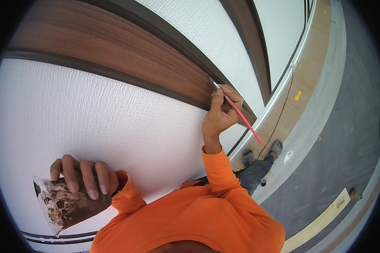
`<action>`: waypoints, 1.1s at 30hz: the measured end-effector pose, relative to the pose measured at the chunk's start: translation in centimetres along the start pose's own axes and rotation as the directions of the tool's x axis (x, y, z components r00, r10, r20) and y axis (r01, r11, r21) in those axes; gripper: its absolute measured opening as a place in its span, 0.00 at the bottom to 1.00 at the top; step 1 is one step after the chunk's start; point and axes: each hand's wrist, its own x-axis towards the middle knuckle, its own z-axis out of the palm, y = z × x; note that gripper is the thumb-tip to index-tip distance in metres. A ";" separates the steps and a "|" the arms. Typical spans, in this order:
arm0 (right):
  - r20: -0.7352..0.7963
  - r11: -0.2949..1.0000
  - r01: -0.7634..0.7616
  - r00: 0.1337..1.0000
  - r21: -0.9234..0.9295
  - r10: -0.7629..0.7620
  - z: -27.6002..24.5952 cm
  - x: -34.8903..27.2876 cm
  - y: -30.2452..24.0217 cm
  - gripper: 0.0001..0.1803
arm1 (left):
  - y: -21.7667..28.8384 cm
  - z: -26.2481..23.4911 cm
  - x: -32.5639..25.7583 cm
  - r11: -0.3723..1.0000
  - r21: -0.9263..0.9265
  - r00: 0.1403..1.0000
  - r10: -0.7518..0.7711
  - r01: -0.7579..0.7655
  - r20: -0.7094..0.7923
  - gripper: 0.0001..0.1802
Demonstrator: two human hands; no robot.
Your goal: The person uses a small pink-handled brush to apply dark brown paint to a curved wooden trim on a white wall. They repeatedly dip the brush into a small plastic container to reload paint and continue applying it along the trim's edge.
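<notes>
Beside a white wall (93, 118) inset with wood-look panels, a person in an orange long-sleeved top (190, 223) works with a slim brush (242, 118) and a smeared cup (74, 208). The wall carries a fine, rippled texture; the long brown panel (126, 46) shows streaky grain running lengthwise, framed by smooth, dark trim (114, 76). Below, a wood-toned strip of floor (310, 78) bearing an orange arrow (298, 95) and a thin dark cable (286, 101) borders a broad gray floor (325, 147), where a pale plank (318, 223) lies. Gray sandals (277, 146) are on the person's feet.

The brush has a straight pinkish-red handle, a silvery collar and a small dark tip. The right hand (221, 110) pinches it near the collar, fingers closed, its tip at the panel beside the trim; whether it touches is unclear. The left hand (86, 177), fingers curved partway shut, grips the side of the cup, held tilted before the wall. Blotchy brown and whitish residue coats the tapered cup, clearer near its wide end.
</notes>
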 end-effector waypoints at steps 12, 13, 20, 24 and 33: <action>-0.016 1.000 0.012 1.000 -0.017 -0.013 0.1 -0.4 0.6 0.04 | 0.4 -0.6 -0.1 0.999 0.025 1.000 0.022 -0.021 -0.014 0.42; -0.024 1.000 0.014 1.000 -0.004 -0.014 0.4 -0.3 0.2 0.04 | 0.4 -0.5 0.0 0.999 0.031 1.000 0.021 -0.020 -0.020 0.42; -0.030 1.000 0.022 0.999 0.010 -0.022 0.6 -0.2 0.3 0.06 | 0.6 -0.7 0.0 1.000 -0.007 1.000 0.003 -0.003 0.010 0.45; -0.023 0.997 0.078 0.997 -0.006 -0.078 0.7 0.1 -0.1 0.06 | 0.5 -0.8 0.1 1.000 -0.014 1.000 0.007 -0.007 0.015 0.44; -0.011 0.993 0.115 0.993 0.030 -0.114 1.7 0.3 -0.3 0.06 | 0.3 -0.3 0.3 1.000 -0.025 1.000 0.006 -0.006 0.014 0.44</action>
